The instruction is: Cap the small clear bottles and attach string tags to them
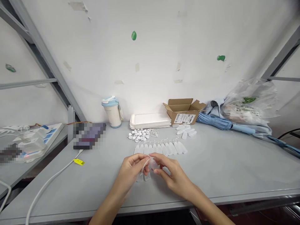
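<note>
My right hand (173,175) grips a small translucent plastic sleeve (153,164) between thumb and fingers, low over the front middle of the table. My left hand (130,172) pinches a thin white cord (145,164) right beside it, and the fingertips of both hands meet at the sleeve's top. Whether the cord passes into the sleeve is hidden by my fingers. Beneath my left hand lie a couple of similar translucent sleeves (140,178), partly covered. Just beyond my hands, several sleeves with white cords at their tops form a row (161,149).
Behind the row lie small white caps (139,135), loose cords (154,133) and more translucent sleeves (186,130). White trays (151,120), an open cardboard box (185,114) and a tumbler (112,112) stand along the wall. A blue umbrella (217,122) lies right; a white cable (51,179) runs left.
</note>
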Motion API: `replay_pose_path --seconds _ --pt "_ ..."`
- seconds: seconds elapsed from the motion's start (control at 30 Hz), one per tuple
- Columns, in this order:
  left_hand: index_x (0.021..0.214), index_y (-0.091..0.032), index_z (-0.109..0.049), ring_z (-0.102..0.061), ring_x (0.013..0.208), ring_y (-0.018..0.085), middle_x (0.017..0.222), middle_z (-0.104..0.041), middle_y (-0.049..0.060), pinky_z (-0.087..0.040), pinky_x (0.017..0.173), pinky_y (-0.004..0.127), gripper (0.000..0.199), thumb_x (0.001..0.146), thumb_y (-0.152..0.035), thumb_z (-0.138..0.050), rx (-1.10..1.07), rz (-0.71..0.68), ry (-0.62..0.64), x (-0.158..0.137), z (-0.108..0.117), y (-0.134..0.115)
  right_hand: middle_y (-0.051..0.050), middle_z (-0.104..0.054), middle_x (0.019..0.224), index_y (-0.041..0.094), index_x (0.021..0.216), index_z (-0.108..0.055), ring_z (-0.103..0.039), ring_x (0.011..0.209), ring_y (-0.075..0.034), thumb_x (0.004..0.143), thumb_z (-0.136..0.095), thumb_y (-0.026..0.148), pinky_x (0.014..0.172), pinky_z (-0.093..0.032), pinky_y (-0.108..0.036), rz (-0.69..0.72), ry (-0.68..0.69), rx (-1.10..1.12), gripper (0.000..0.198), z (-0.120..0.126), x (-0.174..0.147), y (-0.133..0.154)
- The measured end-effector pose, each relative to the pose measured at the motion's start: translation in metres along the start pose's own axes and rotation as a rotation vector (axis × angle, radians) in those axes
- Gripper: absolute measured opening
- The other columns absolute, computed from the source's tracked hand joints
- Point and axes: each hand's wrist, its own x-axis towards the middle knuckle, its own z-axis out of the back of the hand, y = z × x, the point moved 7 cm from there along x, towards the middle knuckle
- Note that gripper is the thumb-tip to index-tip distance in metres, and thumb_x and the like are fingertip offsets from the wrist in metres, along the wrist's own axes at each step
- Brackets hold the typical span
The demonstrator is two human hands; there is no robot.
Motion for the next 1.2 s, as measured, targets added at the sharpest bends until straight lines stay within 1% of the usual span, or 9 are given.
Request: replay_pose_path --seconds 0.17,0.33,0.43,0.57,0.67,0.77,0.9,1.1,1.2 --pt "0.075 -0.014 -0.062 -0.050 0.054 0.010 0.058 -0.053 -0.001 -0.042 0.055 0.023 0.021 0.078 -0.034 -0.060 -0.173 0.076 0.056 -0.001 -0.005 0.005 -0.003 -0.064 0.095 0.025 0.124 -0.052 -0.055 0.081 -0.014 0.085 -0.050 0.012 0.074 -0.045 -0.025 0.047 0.027 0.010 0.041 -0.002 0.001 0.005" --pt "0.074 -0.014 -0.059 -0.050 0.053 0.009 0.059 -0.052 -0.002 -0.041 0.052 0.021 0.021 0.076 -0.034 -0.064 -0.276 0.155 0.066 -0.003 -0.008 0.008 0.000 -0.062 0.085 0.026 0.118 -0.055 -0.052 0.076 -0.013 0.084 -0.053 0.013 0.067 -0.043 -0.024 -0.037 0.040 0.128 0.037 -0.003 0.002 0.001" --pt "0.079 -0.016 -0.058 -0.050 0.052 0.009 0.060 -0.051 -0.003 -0.041 0.052 0.021 0.021 0.074 -0.035 -0.066 -0.297 0.144 0.044 -0.004 -0.008 0.006 0.000 -0.062 0.082 0.025 0.117 -0.055 -0.055 0.076 -0.013 0.083 -0.054 0.013 0.069 -0.043 -0.025 -0.119 0.059 0.265 0.036 -0.005 0.001 -0.001" --pt "0.076 -0.014 -0.062 -0.052 0.056 0.011 0.060 -0.055 0.000 -0.042 0.054 0.022 0.023 0.076 -0.037 -0.064 -0.133 0.009 0.025 -0.004 -0.006 -0.003 -0.002 -0.065 0.088 0.022 0.114 -0.052 -0.059 0.083 -0.014 0.083 -0.056 0.016 0.074 -0.044 -0.028 -0.216 0.063 0.503 0.032 -0.008 0.001 -0.004" --pt "0.066 -0.013 -0.063 -0.051 0.055 0.011 0.057 -0.057 0.001 -0.042 0.054 0.023 0.031 0.080 -0.040 -0.058 0.059 -0.097 -0.006 -0.004 -0.004 -0.012 -0.001 -0.064 0.082 0.021 0.108 -0.054 -0.058 0.075 -0.012 0.081 -0.060 0.020 0.067 -0.044 -0.025 -0.252 0.049 0.620 0.028 -0.008 0.001 -0.006" --pt "0.069 -0.014 -0.067 -0.050 0.054 0.011 0.057 -0.056 0.001 -0.042 0.054 0.023 0.031 0.081 -0.041 -0.056 0.172 -0.155 -0.014 -0.006 -0.003 -0.018 0.000 -0.063 0.078 0.020 0.105 -0.053 -0.057 0.071 -0.012 0.079 -0.063 0.024 0.062 -0.042 -0.024 -0.256 0.036 0.682 0.028 -0.008 0.002 -0.005" --pt "0.081 -0.015 -0.070 -0.053 0.057 0.012 0.066 -0.059 0.002 -0.043 0.055 0.023 0.028 0.076 -0.041 -0.061 0.221 -0.167 -0.032 -0.008 -0.002 -0.020 -0.002 -0.063 0.078 0.019 0.105 -0.051 -0.058 0.073 -0.013 0.079 -0.063 0.027 0.062 -0.042 -0.025 -0.287 0.017 0.666 0.030 -0.009 0.001 -0.006" --pt "0.078 -0.016 -0.069 -0.054 0.058 0.013 0.069 -0.060 0.002 -0.042 0.052 0.022 0.027 0.076 -0.042 -0.060 0.256 -0.159 -0.055 -0.007 -0.006 -0.016 -0.003 -0.061 0.089 0.020 0.100 -0.052 -0.058 0.066 -0.012 0.078 -0.062 0.031 0.060 -0.045 -0.026 -0.354 -0.093 0.528 0.027 -0.005 -0.002 -0.015" --pt "0.075 -0.016 -0.065 -0.054 0.058 0.013 0.068 -0.060 0.001 -0.042 0.052 0.021 0.026 0.078 -0.041 -0.059 0.266 -0.156 -0.085 -0.007 -0.008 -0.013 -0.005 -0.060 0.096 0.020 0.101 -0.051 -0.059 0.065 -0.011 0.080 -0.057 0.030 0.059 -0.046 -0.026 -0.326 -0.110 0.372 0.024 -0.004 -0.002 -0.015"
